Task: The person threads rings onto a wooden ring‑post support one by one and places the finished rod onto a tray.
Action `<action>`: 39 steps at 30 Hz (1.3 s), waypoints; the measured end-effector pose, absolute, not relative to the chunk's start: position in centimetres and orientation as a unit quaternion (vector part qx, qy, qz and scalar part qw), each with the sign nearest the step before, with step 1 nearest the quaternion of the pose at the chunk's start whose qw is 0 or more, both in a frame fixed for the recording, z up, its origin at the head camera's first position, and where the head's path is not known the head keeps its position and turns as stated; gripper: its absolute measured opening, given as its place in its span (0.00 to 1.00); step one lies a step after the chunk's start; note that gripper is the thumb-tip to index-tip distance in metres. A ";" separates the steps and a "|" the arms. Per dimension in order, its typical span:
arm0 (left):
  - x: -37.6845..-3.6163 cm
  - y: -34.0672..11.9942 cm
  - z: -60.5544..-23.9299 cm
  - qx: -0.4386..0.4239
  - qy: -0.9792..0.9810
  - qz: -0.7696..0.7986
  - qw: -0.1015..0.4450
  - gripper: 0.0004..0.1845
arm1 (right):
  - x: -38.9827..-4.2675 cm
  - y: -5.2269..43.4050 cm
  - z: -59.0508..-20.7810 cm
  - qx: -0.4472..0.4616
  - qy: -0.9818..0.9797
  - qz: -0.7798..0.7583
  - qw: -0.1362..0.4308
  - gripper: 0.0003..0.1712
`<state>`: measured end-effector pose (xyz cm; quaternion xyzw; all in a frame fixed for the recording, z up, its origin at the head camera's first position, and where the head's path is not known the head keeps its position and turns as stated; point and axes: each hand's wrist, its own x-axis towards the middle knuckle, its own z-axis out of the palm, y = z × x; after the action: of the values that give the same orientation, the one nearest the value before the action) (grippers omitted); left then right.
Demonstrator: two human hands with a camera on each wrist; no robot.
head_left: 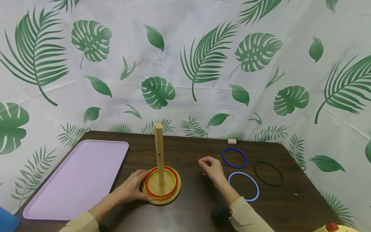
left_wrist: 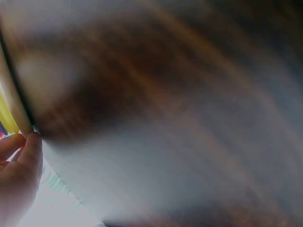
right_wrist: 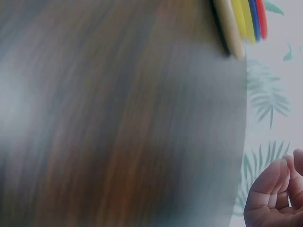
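A wooden peg stand [head_left: 158, 151] rises from a round base [head_left: 169, 200] near the table's middle. A red ring [head_left: 150, 192] and a yellow ring [head_left: 174, 175] lie stacked on that base. My left hand [head_left: 138, 187] grips the base's left edge, thumb at the front; in the left wrist view its fingers [left_wrist: 21, 161] touch the base rim [left_wrist: 12, 94]. My right hand [head_left: 211, 167] hovers loosely curled and holds nothing, just right of the stand. Beyond it lie a dark blue ring [head_left: 234, 149], a light blue ring [head_left: 256, 190] and a black ring [head_left: 280, 175].
A lilac tray [head_left: 78, 177] covers the table's left part. A small beige brick [head_left: 232, 140] sits at the far edge. A blue object [head_left: 7, 222] pokes in at the bottom left and a yellow one with a red knob [head_left: 333, 228] at the bottom right. A leaf-print curtain [head_left: 203, 64] hangs behind the table.
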<state>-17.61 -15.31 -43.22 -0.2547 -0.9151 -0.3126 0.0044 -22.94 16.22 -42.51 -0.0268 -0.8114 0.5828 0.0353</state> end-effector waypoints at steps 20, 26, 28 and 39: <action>-17.7 -15.4 -43.3 -0.251 -0.916 -0.314 0.000 0.50 | -21.3 29.1 -41.8 -0.089 -0.875 0.467 0.089 0.13; -17.8 -15.5 -43.4 -0.252 -0.915 -0.314 0.001 0.50 | -20.5 31.6 -42.0 -0.080 -0.924 0.360 0.101 0.13; -17.8 -15.5 -43.4 -0.252 -0.915 -0.315 0.000 0.51 | -20.2 32.2 -42.1 -0.067 -0.936 0.329 0.105 0.12; -17.9 -15.5 -43.3 -0.249 -0.915 -0.318 -0.006 0.50 | -19.9 33.3 -42.4 -0.041 -0.957 0.273 0.085 0.09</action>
<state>-17.86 -15.49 -43.32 -0.2494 -0.9146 -0.3181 -0.0056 -19.85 33.30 -42.36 -0.0408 -0.9573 0.2732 0.0854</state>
